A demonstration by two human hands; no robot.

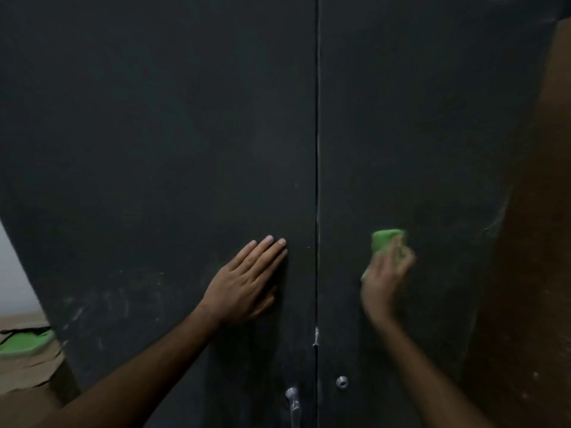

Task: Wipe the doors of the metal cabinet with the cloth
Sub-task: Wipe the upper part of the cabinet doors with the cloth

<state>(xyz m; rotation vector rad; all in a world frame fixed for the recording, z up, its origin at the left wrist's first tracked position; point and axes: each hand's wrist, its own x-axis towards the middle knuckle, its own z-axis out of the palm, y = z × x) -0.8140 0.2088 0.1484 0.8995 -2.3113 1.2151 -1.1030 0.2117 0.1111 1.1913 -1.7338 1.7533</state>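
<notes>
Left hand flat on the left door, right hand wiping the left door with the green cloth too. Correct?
Not quite. The head view shows the right hand holding the green cloth against the right door, past the centre gap, not the left one. The rest stands: the left hand lies flat, fingers straight, on the left door.

green object on tan floor, lower left | brown surface, right | pale wall, left
</notes>
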